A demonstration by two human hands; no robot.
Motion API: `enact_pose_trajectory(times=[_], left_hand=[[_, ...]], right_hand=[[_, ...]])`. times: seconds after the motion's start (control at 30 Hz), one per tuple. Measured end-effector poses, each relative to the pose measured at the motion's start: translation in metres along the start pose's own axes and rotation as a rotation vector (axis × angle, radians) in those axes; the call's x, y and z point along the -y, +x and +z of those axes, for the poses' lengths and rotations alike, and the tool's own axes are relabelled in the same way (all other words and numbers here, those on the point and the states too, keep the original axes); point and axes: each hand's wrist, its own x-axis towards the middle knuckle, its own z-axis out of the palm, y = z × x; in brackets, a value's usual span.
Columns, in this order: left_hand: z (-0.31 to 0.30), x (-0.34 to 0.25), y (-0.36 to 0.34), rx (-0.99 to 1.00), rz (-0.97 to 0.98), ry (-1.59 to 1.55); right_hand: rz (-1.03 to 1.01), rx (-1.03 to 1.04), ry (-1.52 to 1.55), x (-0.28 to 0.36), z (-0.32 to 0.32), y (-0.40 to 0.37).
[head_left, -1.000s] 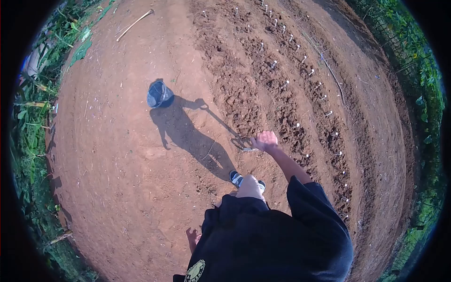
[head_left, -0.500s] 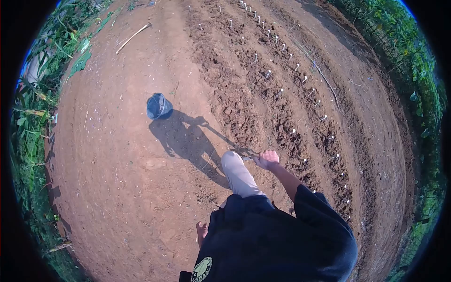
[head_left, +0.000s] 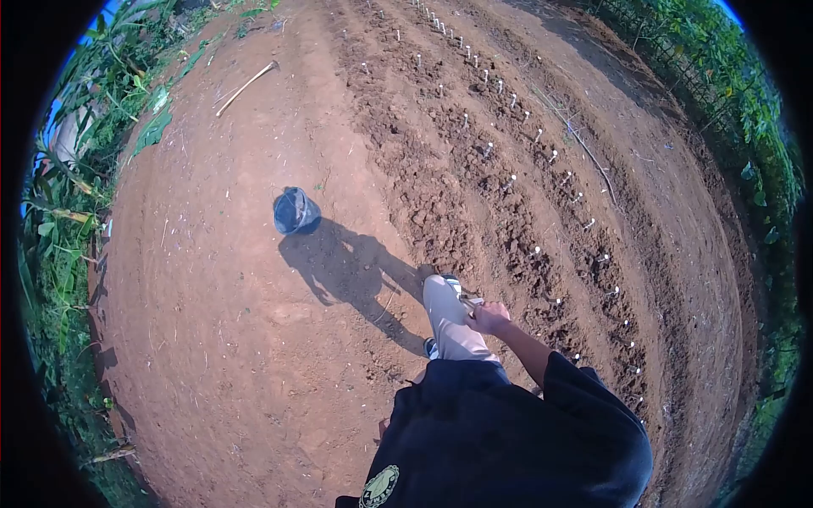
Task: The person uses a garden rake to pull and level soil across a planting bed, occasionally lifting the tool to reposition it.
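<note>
My right hand (head_left: 489, 318) is closed around a tool handle (head_left: 467, 300), beside my forward leg in pale trousers (head_left: 453, 326). Only a short piece of the handle shows; the rest of the tool is hidden. A sliver of my left hand (head_left: 384, 427) shows at the left edge of my dark shirt, its fingers hidden. Just right of my right hand runs loosened, clumpy soil (head_left: 542, 317).
A dark bucket (head_left: 296, 211) stands on the bare soil ahead, touching my shadow. Farther off lies a long-handled tool (head_left: 246, 88). Rows of small white-topped stakes (head_left: 489, 150) run along the tilled soil at right. Green plants (head_left: 63, 254) border the left; foliage (head_left: 737, 110) borders the right.
The bucket and ground have shifted slightly down and right in view. My right hand sits a little lower, and less of the tool shows. My left hand is now mostly hidden behind the shirt.
</note>
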Motion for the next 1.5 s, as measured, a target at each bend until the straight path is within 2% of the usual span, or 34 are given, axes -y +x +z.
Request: enact_pose_trajectory(times=[0.03, 0.1, 0.17, 0.33, 0.37, 0.43, 0.57, 0.83, 0.9, 0.97, 1.0, 1.07, 1.17, 1.23, 1.3, 1.33, 1.37, 1.43, 1.5], left_hand=[[0.003, -0.005, 0.005, 0.012, 0.005, 0.020], [0.011, -0.020, 0.012, 0.037, 0.023, 0.054], [0.017, -0.042, 0.019, 0.048, 0.052, 0.077], [0.023, -0.117, 0.022, 0.004, 0.072, 0.103], [0.024, -0.131, 0.024, -0.017, 0.068, 0.105], [0.024, -0.152, 0.025, -0.017, 0.097, 0.125], [0.026, -0.173, 0.019, -0.001, 0.129, 0.156], [0.041, -0.158, 0.026, 0.013, -0.095, 0.273], [0.054, -0.171, 0.032, 0.089, -0.121, 0.345], [0.062, -0.182, 0.034, 0.110, -0.091, 0.368], [0.058, -0.190, 0.030, 0.098, 0.025, 0.307], [0.058, -0.217, 0.019, 0.049, 0.260, 0.217], [0.032, -0.236, -0.018, -0.037, 0.400, 0.096], [0.009, -0.214, -0.030, -0.104, 0.419, 0.001], [-0.019, -0.169, -0.047, -0.265, 0.394, -0.103], [-0.032, -0.140, -0.047, -0.274, 0.343, -0.095], [-0.043, -0.107, -0.044, -0.279, 0.290, -0.087], [-0.053, -0.055, -0.045, -0.295, 0.064, -0.171], [-0.062, -0.017, -0.045, -0.259, -0.007, -0.216]], right_hand=[[0.008, -0.004, 0.001, -0.001, -0.003, 0.002], [-0.019, 0.185, 0.047, -0.006, -0.005, 0.002], [-0.026, 0.162, 0.045, -0.007, -0.003, 0.003], [-0.200, 0.084, -0.028, -0.011, 0.004, 0.013], [-0.206, 0.089, -0.024, -0.010, 0.003, 0.017], [-0.151, 0.226, -0.053, -0.007, -0.004, 0.022], [-0.160, 0.221, 0.003, -0.003, -0.038, 0.017], [-0.226, 0.252, 0.040, -0.029, -0.048, 0.045], [-0.206, 0.247, 0.081, -0.032, -0.043, 0.064], [-0.185, 0.287, 0.058, -0.022, -0.051, 0.078], [-0.230, 0.177, 0.087, -0.016, -0.028, 0.090], [-0.227, 0.153, 0.064, 0.008, -0.007, 0.127], [-0.204, 0.161, 0.061, 0.047, -0.006, 0.150], [-0.179, 0.201, 0.042, 0.054, -0.012, 0.156], [-0.159, 0.099, 0.078, 0.050, -0.001, 0.141], [-0.092, 0.083, 0.029, 0.049, 0.007, 0.140], [-0.048, 0.174, 0.018, 0.052, 0.001, 0.130], [-0.015, 0.091, 0.021, 0.051, 0.012, 0.116], [0.017, 0.101, 0.037, 0.050, 0.015, 0.108]])
